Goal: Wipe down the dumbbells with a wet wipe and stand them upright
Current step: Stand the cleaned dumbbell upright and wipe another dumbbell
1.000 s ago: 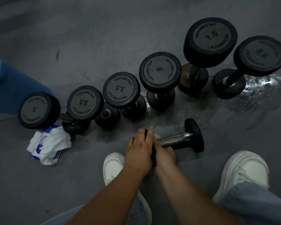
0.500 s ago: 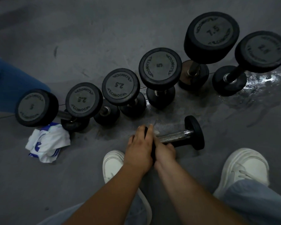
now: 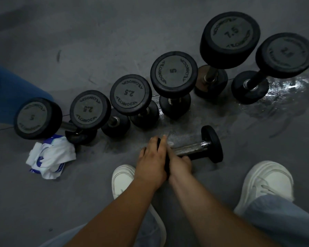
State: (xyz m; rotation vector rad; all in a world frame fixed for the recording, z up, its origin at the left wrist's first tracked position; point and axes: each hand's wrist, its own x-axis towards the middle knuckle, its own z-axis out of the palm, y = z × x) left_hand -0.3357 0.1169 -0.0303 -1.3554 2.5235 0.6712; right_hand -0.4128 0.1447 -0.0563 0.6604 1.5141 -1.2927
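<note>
A small black dumbbell [image 3: 194, 148] with a chrome handle lies on its side on the grey floor, just ahead of my feet. My left hand [image 3: 151, 161] rests with straight fingers against the outer face of its left head, which is mostly hidden between my hands. My right hand [image 3: 178, 163] curls round the handle beside that head. A pale scrap that looks like the wet wipe [image 3: 170, 144] shows at its fingertips. The dumbbell's right head is free.
Several upright dumbbells [image 3: 173, 72] stand in a diagonal row behind, from a 5 at left to a 7.5 at right. A crumpled white and blue wipe pack [image 3: 50, 157] lies left. A wet patch [image 3: 284, 90] shines at right. My white shoes [image 3: 268, 180] flank the hands.
Both hands stay on the lying dumbbell in the same place. Only the view has drifted slightly.
</note>
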